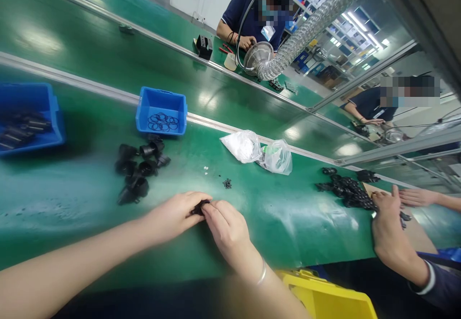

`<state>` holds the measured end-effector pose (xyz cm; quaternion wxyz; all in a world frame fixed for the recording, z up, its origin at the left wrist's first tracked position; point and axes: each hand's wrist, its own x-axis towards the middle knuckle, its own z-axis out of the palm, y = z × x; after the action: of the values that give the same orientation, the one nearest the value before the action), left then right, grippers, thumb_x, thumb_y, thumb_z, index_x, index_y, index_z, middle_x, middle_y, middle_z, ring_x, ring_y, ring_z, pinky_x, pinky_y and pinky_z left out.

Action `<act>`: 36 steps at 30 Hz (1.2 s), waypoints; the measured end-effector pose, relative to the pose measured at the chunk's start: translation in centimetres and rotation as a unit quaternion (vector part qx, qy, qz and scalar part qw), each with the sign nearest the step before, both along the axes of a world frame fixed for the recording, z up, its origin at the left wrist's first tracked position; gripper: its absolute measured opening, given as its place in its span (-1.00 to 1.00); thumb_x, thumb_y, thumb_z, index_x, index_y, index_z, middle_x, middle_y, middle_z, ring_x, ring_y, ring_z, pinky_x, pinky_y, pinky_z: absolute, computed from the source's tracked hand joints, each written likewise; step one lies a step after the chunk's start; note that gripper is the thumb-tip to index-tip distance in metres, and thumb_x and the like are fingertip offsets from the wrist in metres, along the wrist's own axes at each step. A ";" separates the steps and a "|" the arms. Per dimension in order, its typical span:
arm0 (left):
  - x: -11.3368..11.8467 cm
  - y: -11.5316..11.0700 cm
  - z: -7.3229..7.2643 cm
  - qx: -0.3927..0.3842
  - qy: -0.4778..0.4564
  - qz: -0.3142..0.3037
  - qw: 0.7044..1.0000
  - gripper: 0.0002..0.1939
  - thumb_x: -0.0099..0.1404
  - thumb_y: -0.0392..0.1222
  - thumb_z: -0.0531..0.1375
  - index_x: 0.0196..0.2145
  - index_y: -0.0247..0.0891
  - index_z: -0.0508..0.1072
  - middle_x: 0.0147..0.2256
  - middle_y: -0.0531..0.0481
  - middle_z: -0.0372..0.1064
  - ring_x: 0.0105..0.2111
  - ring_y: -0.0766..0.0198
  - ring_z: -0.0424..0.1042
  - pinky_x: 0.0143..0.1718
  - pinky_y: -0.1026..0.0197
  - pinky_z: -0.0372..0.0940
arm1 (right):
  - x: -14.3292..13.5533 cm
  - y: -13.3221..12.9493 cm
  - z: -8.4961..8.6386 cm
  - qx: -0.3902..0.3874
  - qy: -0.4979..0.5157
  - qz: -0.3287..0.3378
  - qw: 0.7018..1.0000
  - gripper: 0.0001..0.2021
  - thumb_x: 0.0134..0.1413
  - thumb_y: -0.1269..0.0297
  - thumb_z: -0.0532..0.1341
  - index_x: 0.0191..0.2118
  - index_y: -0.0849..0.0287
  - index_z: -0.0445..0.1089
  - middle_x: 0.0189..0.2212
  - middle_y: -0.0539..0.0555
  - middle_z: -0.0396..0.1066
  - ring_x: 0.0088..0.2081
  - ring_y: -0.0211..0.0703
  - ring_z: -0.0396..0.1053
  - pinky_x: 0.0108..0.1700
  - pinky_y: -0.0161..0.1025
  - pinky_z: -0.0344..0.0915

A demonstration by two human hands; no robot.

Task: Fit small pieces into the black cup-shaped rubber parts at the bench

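My left hand (180,212) is closed around a small black plastic part (200,206) just above the green tabletop. From the other side, the bent fingers of my right hand (226,225) press on the same part and cover much of it. Beyond my hands lies a small heap of tiny black rings (227,183), with a few small white pieces (206,169) beside it. Several black cup-shaped plastic parts (139,168) sit in a cluster to the left.
A blue bin (143,117) holds thin black rings; another blue bin (54,117) holds dark cylinders. Two plastic bags (242,146) lie by the rail. At right, a co-worker's hands (387,223) are near a black pile (347,192). A yellow bin (331,295) stands below the table edge.
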<state>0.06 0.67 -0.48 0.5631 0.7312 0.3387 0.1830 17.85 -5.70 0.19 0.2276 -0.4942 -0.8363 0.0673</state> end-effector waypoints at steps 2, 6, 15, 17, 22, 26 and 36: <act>0.2 -0.1 -0.1 -0.041 -0.007 0.004 0.999 -0.68 0.22 -0.16 0.17 -0.04 -0.14 0.41 -0.16 -0.02 0.47 -0.25 0.16 0.45 -0.25 0.21 0.31 | 0.7 0.7 0.7 -0.027 0.043 0.002 0.999 -0.82 0.27 0.44 0.06 -0.11 0.15 0.37 -0.31 0.09 0.42 -0.28 -0.17 0.37 -0.23 -0.21 0.36; 0.5 -0.4 -0.6 -0.110 -0.038 0.039 0.992 -0.65 0.17 -0.04 0.22 -0.09 -0.17 0.42 -0.26 -0.01 0.46 -0.31 0.15 0.46 -0.28 0.21 0.33 | 3.2 3.5 1.4 -0.016 0.048 -0.087 0.995 -0.89 0.26 0.37 0.11 -0.19 0.16 0.38 -0.31 0.09 0.38 -0.24 -0.15 0.34 -0.15 -0.17 0.31; 0.5 -0.2 -1.0 -0.163 -0.057 0.052 0.984 -0.59 0.12 -0.02 0.26 -0.09 -0.19 0.41 -0.22 -0.03 0.44 -0.27 0.11 0.49 -0.23 0.16 0.35 | 4.0 7.2 -1.3 0.046 -0.155 -0.116 0.980 -0.85 0.27 0.37 0.10 -0.26 0.22 0.41 -0.38 0.12 0.33 -0.30 -0.09 0.25 -0.24 -0.15 0.18; 0.5 -0.2 -1.0 -0.167 -0.057 0.055 0.983 -0.59 0.12 -0.02 0.26 -0.09 -0.19 0.40 -0.21 -0.04 0.44 -0.27 0.11 0.49 -0.24 0.16 0.35 | 3.8 7.2 -1.1 0.053 -0.164 -0.106 0.979 -0.83 0.27 0.40 0.08 -0.31 0.22 0.40 -0.40 0.12 0.33 -0.31 -0.09 0.24 -0.26 -0.15 0.17; 0.6 -0.2 -1.2 -0.181 -0.080 0.074 0.977 -0.63 0.12 -0.08 0.25 -0.10 -0.19 0.40 -0.28 0.00 0.44 -0.31 0.14 0.48 -0.28 0.20 0.33 | 2.7 4.8 0.3 0.040 -0.039 -0.071 0.996 -0.86 0.27 0.40 0.09 -0.25 0.20 0.39 -0.39 0.09 0.34 -0.32 -0.14 0.28 -0.23 -0.16 0.23; 0.7 -0.3 -1.1 -0.166 -0.077 0.073 0.980 -0.66 0.14 -0.11 0.22 -0.11 -0.20 0.40 -0.40 0.04 0.41 -0.37 0.20 0.43 -0.35 0.25 0.29 | 1.2 1.9 0.8 0.007 0.015 -0.023 1.000 -0.86 0.24 0.42 0.12 -0.12 0.17 0.37 -0.33 0.09 0.38 -0.29 -0.15 0.30 -0.24 -0.16 0.24; 0.6 -0.3 -1.1 -0.134 -0.041 0.063 0.988 -0.63 0.15 -0.18 0.17 -0.06 -0.20 0.39 -0.53 0.13 0.28 -0.52 0.31 0.27 -0.49 0.29 0.17 | 0.1 1.1 0.4 0.023 -0.067 -0.005 0.997 -0.84 0.26 0.44 0.09 -0.11 0.20 0.38 -0.34 0.11 0.37 -0.34 -0.14 0.28 -0.30 -0.15 0.19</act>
<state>0.63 0.38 -1.59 0.6566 0.6185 0.3819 0.2013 17.91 -4.56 0.56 0.1824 -0.4961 -0.8488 0.0134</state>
